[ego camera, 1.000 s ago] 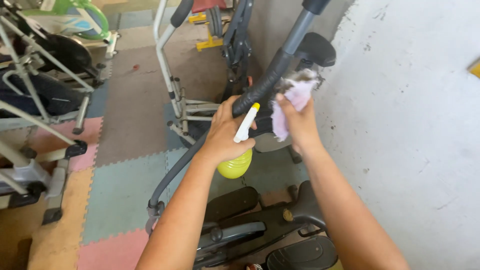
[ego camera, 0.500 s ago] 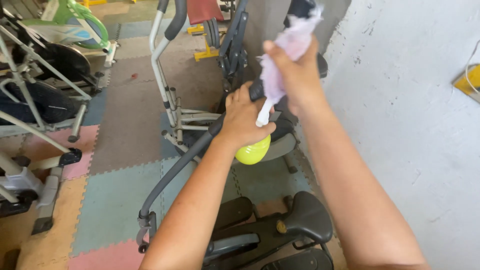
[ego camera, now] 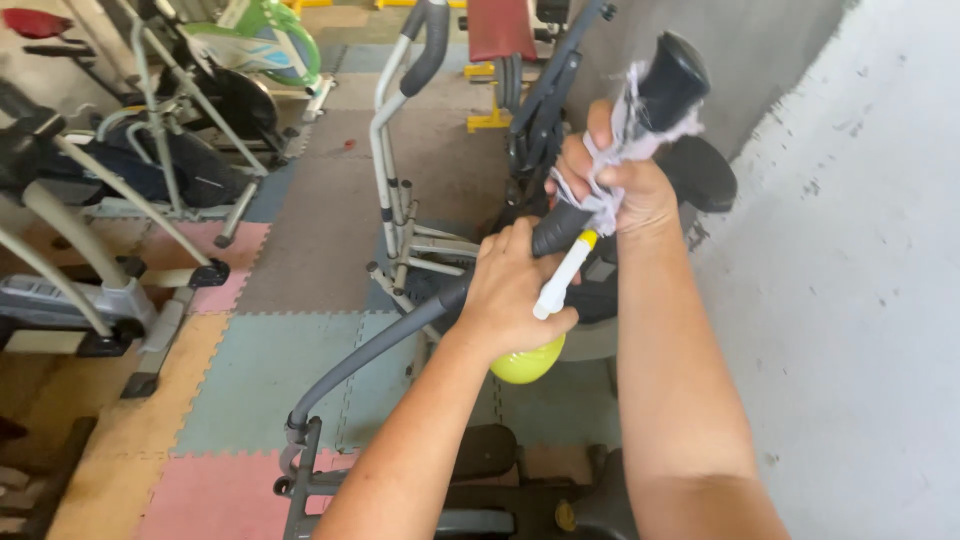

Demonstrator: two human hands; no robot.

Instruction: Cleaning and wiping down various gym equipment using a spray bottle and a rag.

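Note:
My left hand (ego camera: 512,285) grips a yellow-green spray bottle (ego camera: 527,362) with a white nozzle (ego camera: 562,278) and also rests against the grey handlebar (ego camera: 370,350) of an elliptical machine. My right hand (ego camera: 618,180) is closed around a pale pink cloth (ego camera: 628,135) wrapped about the black foam grip (ego camera: 668,68) near the bar's top end. The two hands are close together, the right just above the left.
A white plastered wall (ego camera: 860,280) stands close on the right. Another elliptical with white bars (ego camera: 385,170) is just behind. Exercise bikes (ego camera: 150,150) crowd the left. Coloured foam floor tiles (ego camera: 260,370) lie below, and black pedals (ego camera: 480,455) sit near my feet.
My right hand with the cloth has slid up the handlebar from its middle to the top grip. The left hand kept the spray bottle against the bar, and the view shifted.

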